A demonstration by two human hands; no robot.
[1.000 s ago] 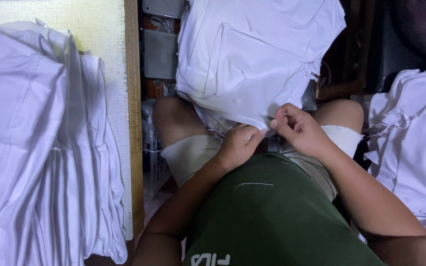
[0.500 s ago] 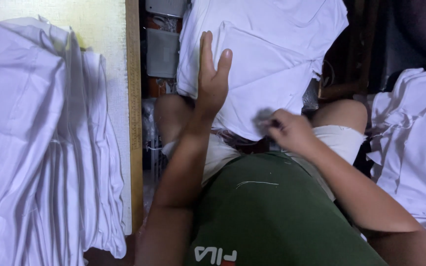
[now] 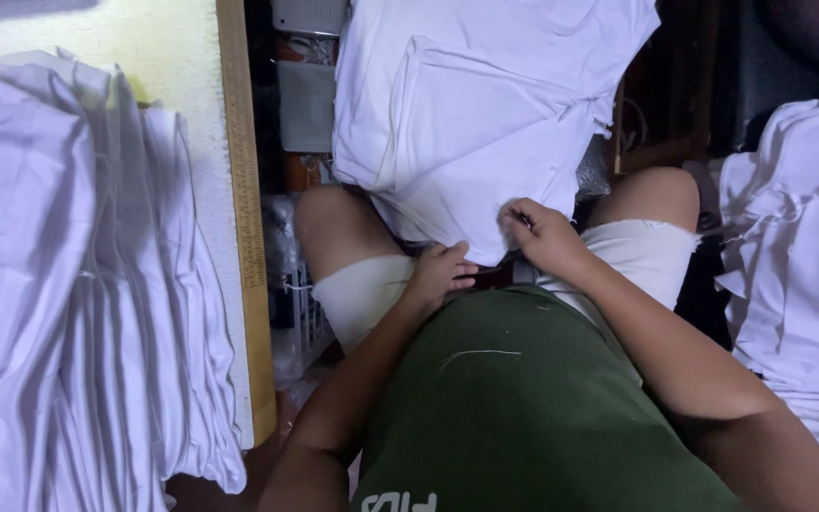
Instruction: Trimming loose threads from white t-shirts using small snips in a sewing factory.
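Observation:
A white cloth piece (image 3: 485, 104) hangs down over my knees in front of me. My right hand (image 3: 540, 235) pinches its lower edge between the fingers, near the right knee. My left hand (image 3: 440, 270) rests on my lap just under the same lower edge, fingers curled and touching the cloth. I sit in a green shirt and pale shorts, with both knees bare.
A thick stack of white cloth (image 3: 68, 284) lies on a table at the left, beside a wooden ruler (image 3: 246, 218) along the table's edge. Another heap of white cloth (image 3: 798, 256) sits at the right. Dark clutter fills the gap behind my knees.
My left hand, which was raised flat against the cloth half a second ago, has come back down to my lap at the lower edge. The right hand stays on the edge.

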